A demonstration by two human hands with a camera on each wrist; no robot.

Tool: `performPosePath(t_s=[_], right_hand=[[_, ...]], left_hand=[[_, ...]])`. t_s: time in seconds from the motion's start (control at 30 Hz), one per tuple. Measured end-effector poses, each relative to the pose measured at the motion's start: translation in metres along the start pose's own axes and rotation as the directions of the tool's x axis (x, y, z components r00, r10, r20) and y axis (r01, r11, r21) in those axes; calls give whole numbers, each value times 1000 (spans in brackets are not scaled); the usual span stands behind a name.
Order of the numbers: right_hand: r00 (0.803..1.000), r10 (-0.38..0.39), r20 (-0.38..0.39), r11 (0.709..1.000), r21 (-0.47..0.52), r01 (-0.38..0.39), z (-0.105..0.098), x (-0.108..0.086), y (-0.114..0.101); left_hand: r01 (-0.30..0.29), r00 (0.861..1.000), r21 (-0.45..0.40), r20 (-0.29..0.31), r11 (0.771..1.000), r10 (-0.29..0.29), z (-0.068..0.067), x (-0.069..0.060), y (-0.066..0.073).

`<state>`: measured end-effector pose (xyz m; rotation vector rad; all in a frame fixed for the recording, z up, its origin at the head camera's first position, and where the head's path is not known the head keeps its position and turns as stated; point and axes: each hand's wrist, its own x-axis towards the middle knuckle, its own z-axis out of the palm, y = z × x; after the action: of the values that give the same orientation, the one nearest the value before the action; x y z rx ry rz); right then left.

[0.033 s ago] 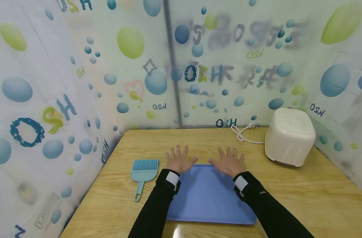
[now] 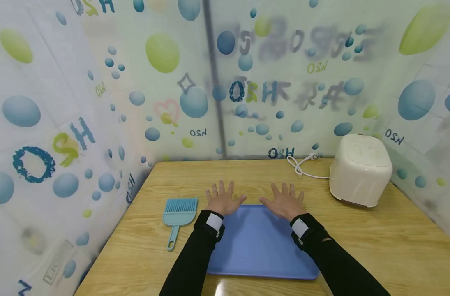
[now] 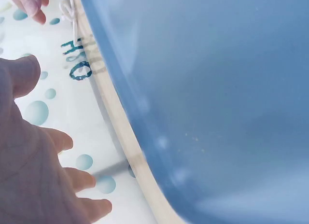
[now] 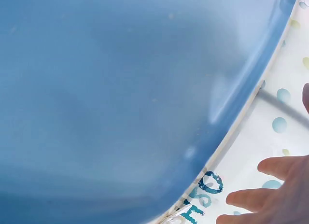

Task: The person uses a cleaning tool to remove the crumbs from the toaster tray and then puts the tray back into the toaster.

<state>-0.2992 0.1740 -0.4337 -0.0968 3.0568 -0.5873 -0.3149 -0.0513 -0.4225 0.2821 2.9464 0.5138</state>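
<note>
So, biggest first: the whole corner is closed in by a bubble-print curtain (image 2: pixel 243 111), with most of the lettering seen mirrored. Below it, a wood-look worktop (image 2: pixel 143 213) is spread out, reflecting a bit of light at the near edge.

The blue tray (image 2: pixel 261 242) is laid flat in the near middle of that, its long axis apparently set side to side, though the far corners are covered by the wrists. A cream toaster-like appliance (image 2: pixel 361 172) is parked at the far right, well apart from the tray. Over to the left, a teal dustpan-and-brush set (image 2: pixel 180 213) is laid handle towards the person.

The left grip (image 2: pixel 225 201) and right grip (image 2: pixel 287 203) are held around the tray's far edge, fingers spread and pointed away, nothing held in either. No contact with the tray can be made out. What any move on it hinges on, imo: the tray is placed back towards the body from both, under the forearms, so neither is clearly favoured. The left is nearer the dustpan set, the right nearer the appliance.

Smallest stuff: a white cord (image 2: pixel 315 176) is left loosely looped, and a few tiny specks (image 3: pixel 195 138) can be spotted on the tray.
</note>
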Motion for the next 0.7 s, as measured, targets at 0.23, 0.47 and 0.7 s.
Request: performPosePath(t_s=[0.23, 0.47, 0.7], right_hand=[[1000, -11, -10, 1000, -6, 11, 0, -1, 1], [999, -18, -40, 1000, 0, 18, -9, -1, 0], [995, -19, -98, 1000, -5, 19, -19, 3, 13]], left_hand=[[-3, 1000, -9, -10, 1000, 3, 1, -1, -1], [-7, 1000, 9, -18, 1000, 8, -1, 3, 2], [-24, 999, 16, -26, 1000, 24, -1, 6, 5]])
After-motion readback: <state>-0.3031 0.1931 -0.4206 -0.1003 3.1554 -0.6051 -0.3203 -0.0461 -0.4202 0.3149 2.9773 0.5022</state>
